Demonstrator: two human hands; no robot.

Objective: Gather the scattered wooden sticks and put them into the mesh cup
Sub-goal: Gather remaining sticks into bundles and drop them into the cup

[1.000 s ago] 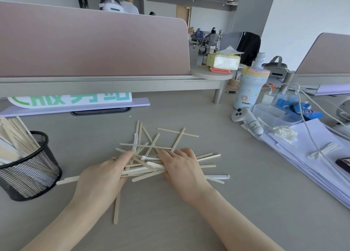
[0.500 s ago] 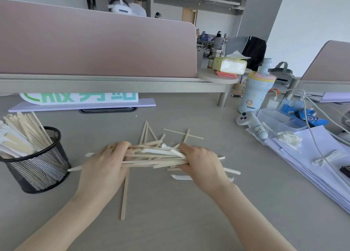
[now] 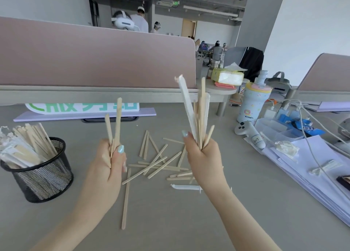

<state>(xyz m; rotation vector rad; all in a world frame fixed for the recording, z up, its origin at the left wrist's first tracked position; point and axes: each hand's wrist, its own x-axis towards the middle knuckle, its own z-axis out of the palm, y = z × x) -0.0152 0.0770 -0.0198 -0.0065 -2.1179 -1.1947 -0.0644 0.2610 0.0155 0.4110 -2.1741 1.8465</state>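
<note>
My left hand (image 3: 111,161) is raised above the desk, shut on a few wooden sticks (image 3: 116,124) that point upward. My right hand (image 3: 203,156) is also raised and grips a larger bundle of sticks (image 3: 199,114), some in white paper wrappers. Several loose sticks (image 3: 157,162) lie scattered on the grey desk between and below my hands, one long stick (image 3: 126,199) nearest me and one wrapped stick (image 3: 186,187) by my right wrist. The black mesh cup (image 3: 40,177) stands at the left, holding many sticks.
A white controller (image 3: 249,134), a patterned bottle (image 3: 252,104), clear plastic boxes, cables and stacked papers (image 3: 310,167) crowd the right side. A pink divider (image 3: 94,59) and a green-lettered sign (image 3: 83,107) run along the back.
Both hands have lifted off the desk, splitting the gathered bundle: a few sticks in the left, most in the right, now held upright. Several sticks stayed on the desk.
</note>
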